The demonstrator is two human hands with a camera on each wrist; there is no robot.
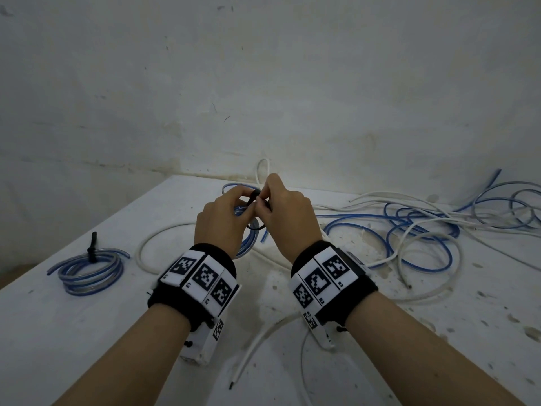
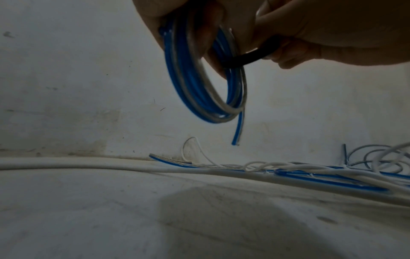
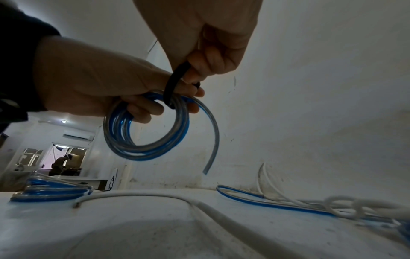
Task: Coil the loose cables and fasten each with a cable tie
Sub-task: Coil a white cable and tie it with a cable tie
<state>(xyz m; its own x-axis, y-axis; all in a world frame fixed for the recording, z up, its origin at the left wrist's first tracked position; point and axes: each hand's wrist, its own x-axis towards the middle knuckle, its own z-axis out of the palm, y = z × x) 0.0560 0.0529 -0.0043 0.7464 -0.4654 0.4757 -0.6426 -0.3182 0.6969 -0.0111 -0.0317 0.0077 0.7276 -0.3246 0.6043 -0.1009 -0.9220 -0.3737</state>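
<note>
My left hand [image 1: 225, 218] holds a coil of blue and clear cable [image 3: 146, 133] above the table, fingers curled through its ring. The coil [image 2: 199, 84] hangs below the hand with one loose end [image 3: 210, 149] dangling. A black cable tie [image 3: 172, 84] loops round the top of the coil. My right hand [image 1: 281, 212] pinches the tie [image 2: 248, 56] just beside my left fingertips. In the head view the tie [image 1: 256, 197] shows only as a small black loop between the two hands.
A finished blue coil with a black tie [image 1: 90, 271] lies at the table's left. Loose blue cables [image 1: 409, 227] and white cables [image 1: 424, 259] sprawl across the right and back. A white cable [image 1: 152, 247] curves under my hands; another white end [image 1: 248, 364] lies near the front.
</note>
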